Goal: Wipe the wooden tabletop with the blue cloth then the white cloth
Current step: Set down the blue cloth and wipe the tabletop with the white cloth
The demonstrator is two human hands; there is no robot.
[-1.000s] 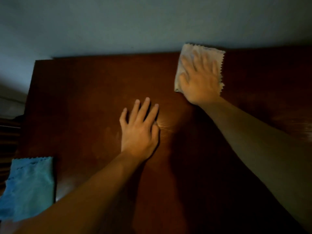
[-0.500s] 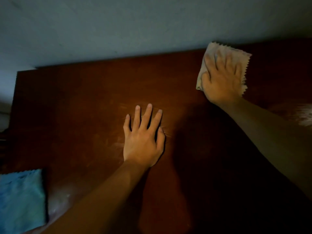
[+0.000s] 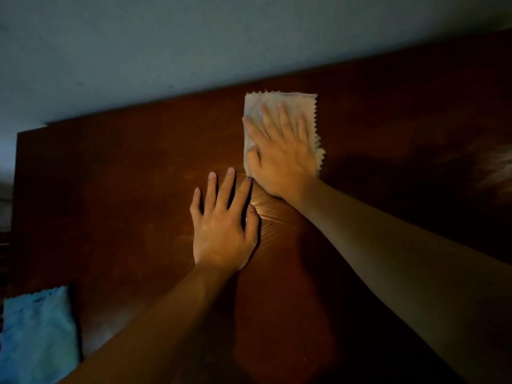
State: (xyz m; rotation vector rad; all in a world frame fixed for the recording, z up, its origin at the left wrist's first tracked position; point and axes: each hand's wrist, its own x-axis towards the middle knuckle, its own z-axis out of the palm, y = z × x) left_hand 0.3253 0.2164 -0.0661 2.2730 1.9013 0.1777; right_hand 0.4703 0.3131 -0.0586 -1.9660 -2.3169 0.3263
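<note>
Your R hand [image 3: 282, 159] flat, fingers straight, pressing white cloth [image 3: 279, 106] near far edge of tabletop [image 3: 124, 189], L hand [image 3: 224, 228] flat on bare wood just beside it, blue cloth [image 3: 36, 336] at near-left corner, well apart from both.

On the dark reddish-brown wooden tabletop [image 3: 124, 189], the right hand [image 3: 282, 156] presses flat on a folded white cloth with zigzag edges [image 3: 279, 102] at upper centre, the left hand [image 3: 224, 231] lies spread just below it, and a folded blue cloth [image 3: 36, 333] sits at lower left.
</note>
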